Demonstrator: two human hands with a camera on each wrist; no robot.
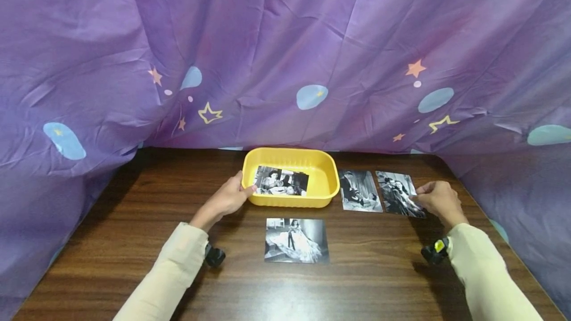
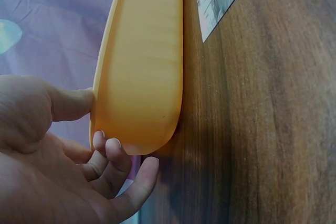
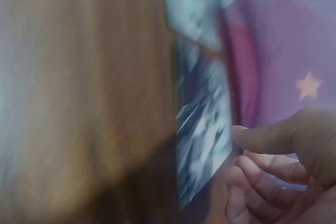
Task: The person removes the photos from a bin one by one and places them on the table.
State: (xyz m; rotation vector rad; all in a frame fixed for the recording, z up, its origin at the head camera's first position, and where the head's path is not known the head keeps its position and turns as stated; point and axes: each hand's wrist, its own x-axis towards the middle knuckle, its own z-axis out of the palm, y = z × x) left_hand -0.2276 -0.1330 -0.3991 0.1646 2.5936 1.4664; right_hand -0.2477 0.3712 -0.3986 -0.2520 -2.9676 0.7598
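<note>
My left hand (image 1: 229, 194) grips the left end of a yellow plastic tray (image 1: 323, 182), thumb over the rim and curled fingers against its outer wall (image 2: 136, 77). Inside lies a black-and-white photo (image 1: 283, 182). Over on the right, my right hand (image 1: 439, 199) pinches the right edge of another black-and-white photo (image 1: 397, 189) between thumb (image 3: 262, 139) and fingers. That photo is blurred in the right wrist view. A third photo (image 1: 359, 194) lies between it and the tray.
One more photo (image 1: 296, 241), showing a figure in a wide pale dress, lies on the brown wooden table (image 1: 223, 281) in front of the tray. Behind the table hangs a purple cloth (image 1: 267, 53) with stars and blue shapes.
</note>
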